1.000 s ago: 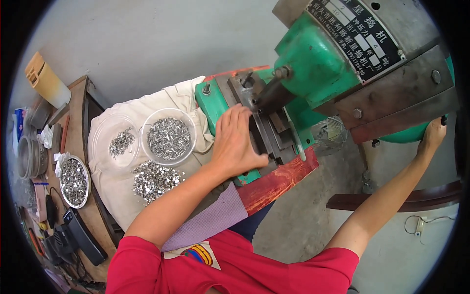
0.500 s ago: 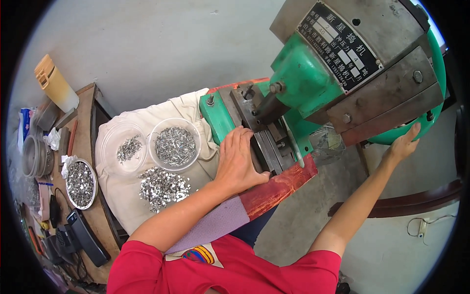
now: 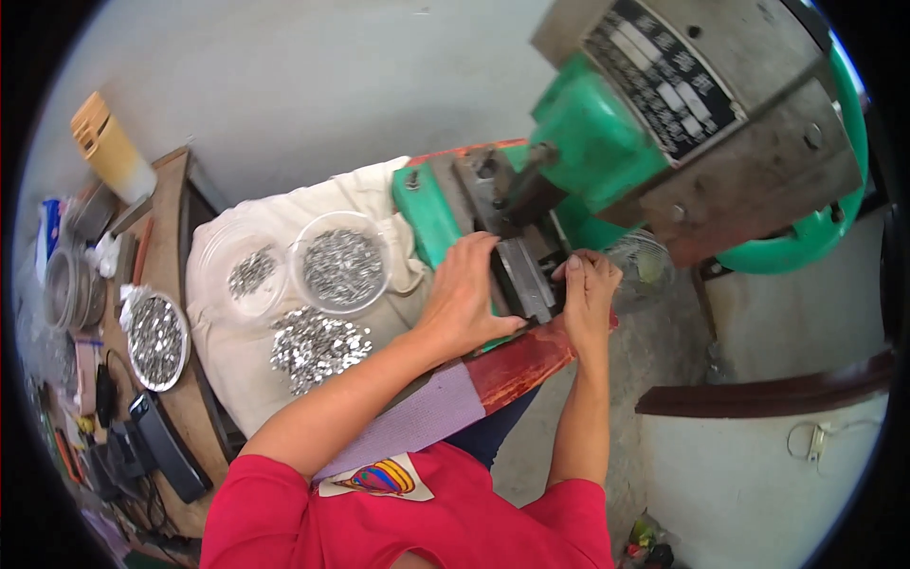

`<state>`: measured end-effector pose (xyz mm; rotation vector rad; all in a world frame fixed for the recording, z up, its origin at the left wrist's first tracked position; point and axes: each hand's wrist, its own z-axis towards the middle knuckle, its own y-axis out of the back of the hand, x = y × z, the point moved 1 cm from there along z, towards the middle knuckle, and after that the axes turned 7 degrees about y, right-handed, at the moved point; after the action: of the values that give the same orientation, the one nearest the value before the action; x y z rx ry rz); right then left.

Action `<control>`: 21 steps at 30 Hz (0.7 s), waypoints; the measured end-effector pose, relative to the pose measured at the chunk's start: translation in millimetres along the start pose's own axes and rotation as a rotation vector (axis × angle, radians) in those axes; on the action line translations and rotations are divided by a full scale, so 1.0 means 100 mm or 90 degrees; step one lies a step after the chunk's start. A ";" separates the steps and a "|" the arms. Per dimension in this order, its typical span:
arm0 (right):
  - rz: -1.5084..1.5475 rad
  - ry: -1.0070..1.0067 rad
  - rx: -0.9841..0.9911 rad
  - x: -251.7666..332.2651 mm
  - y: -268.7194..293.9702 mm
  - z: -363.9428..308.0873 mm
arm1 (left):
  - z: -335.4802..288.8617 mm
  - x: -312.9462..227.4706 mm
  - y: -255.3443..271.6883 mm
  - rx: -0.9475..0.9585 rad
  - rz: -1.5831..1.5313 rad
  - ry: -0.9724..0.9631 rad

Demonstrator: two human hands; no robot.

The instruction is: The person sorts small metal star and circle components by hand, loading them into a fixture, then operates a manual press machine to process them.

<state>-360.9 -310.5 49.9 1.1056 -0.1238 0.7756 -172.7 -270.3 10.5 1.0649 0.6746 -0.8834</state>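
A steel die block (image 3: 524, 277) lies on the bed of a green press (image 3: 595, 133), below its dark ram (image 3: 528, 197). My left hand (image 3: 463, 296) braces the block from its left, fingers curled at the far end and thumb at the near end. On the block's right side, my right hand (image 3: 590, 283) has its thumb and fingers pinched together by a small dark fitting. Whatever sits between those fingertips is hidden. The green handwheel (image 3: 791, 248) at the right has no hand on it.
Left of the press, a cream cloth (image 3: 223, 356) bears a clear tub of metal pieces (image 3: 301, 289), a clear lid (image 3: 210, 284) and a pile of shiny flakes (image 3: 318, 346). A side table (image 3: 194, 427) holds an oval dish (image 3: 182, 365), a phone (image 3: 171, 446) and a yellow bottle (image 3: 116, 161).
My right hand has left the handwheel and come left to the die block's right side. My left hand stays at the block. The view has shifted slightly.
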 end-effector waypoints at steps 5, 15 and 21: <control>-0.009 0.015 0.074 -0.34 0.00 0.07 | 0.02 -0.10 -0.09 0.024 -0.051 0.017; 0.155 -0.094 0.116 -0.44 -0.04 0.02 | -0.16 -0.22 -0.05 -0.033 -0.046 0.097; 0.373 -0.249 0.116 -0.70 0.00 0.02 | -0.93 -0.67 -0.31 -0.134 -0.031 -0.147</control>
<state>-411.2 -347.4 19.1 1.4083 -0.7451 1.0939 -238.0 -171.1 19.3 0.7478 0.5861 -0.9385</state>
